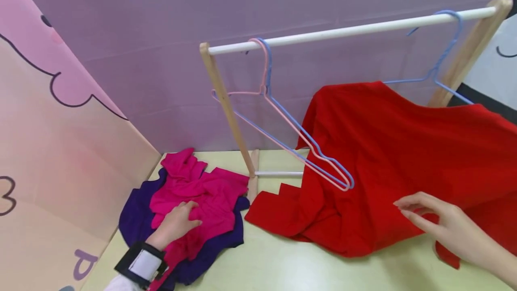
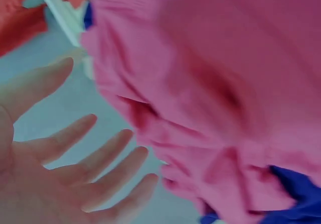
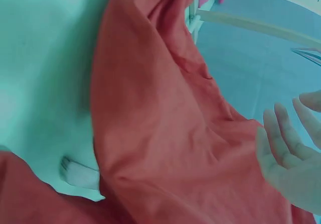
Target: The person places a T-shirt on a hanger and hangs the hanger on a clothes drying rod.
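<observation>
At the left, a bright pink garment (image 1: 210, 187) lies crumpled on top of a dark purple one (image 1: 135, 210). My left hand (image 1: 176, 223) is over the pink cloth; the left wrist view shows its fingers (image 2: 113, 156) spread and holding nothing. A large red garment (image 1: 387, 160) hangs from a blue hanger (image 1: 438, 64) at the rack's right, its lower part spreading on the table. In front of that red cloth is my right hand (image 1: 440, 219), fingers loosely bent with nothing between them. Whether either hand touches cloth, I cannot tell.
A clothes rack with a white rail (image 1: 347, 33) and wooden posts (image 1: 226, 107) stands on the pale table (image 1: 278, 264). Toward the rail's left end hang a pink hanger (image 1: 264, 68) and another blue hanger (image 1: 291, 120), close together. Printed panels (image 1: 52, 147) border the left side.
</observation>
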`<state>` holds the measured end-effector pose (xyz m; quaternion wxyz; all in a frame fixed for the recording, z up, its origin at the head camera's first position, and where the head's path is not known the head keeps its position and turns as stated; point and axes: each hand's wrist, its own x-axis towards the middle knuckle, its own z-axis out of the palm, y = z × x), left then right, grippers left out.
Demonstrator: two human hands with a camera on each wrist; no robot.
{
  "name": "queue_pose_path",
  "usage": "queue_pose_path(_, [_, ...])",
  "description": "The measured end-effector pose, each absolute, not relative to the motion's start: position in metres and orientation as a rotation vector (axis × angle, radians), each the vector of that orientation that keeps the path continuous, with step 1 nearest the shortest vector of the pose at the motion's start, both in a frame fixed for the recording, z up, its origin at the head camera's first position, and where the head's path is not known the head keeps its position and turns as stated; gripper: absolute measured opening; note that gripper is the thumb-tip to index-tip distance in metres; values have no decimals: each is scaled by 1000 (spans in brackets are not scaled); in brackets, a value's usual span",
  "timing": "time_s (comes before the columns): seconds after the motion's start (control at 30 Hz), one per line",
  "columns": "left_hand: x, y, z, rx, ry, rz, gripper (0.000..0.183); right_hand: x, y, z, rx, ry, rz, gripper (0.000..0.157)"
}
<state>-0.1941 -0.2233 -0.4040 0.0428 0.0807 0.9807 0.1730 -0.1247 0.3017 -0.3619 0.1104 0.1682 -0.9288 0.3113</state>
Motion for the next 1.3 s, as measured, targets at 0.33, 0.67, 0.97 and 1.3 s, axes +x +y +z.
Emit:
queue_pose_path(0.33, [-197, -248, -435, 228, 2916, 491, 53, -116, 306, -385, 468, -2772, 1011, 20])
queue_pose_path(0.67, [-198, -248, -466, 351, 3088, 463, 24, -111, 309, -403, 574, -2730, 1296, 19])
queue_pose_path(0.97, [-208, -267, -488, 564, 3093, 690, 19, -106, 311, -414, 628, -2702, 1302, 20])
queue_pose_path(1.3, [-207, -253, -437, 423, 3102, 710, 13, -103, 315, -418, 641, -2709, 1244, 21])
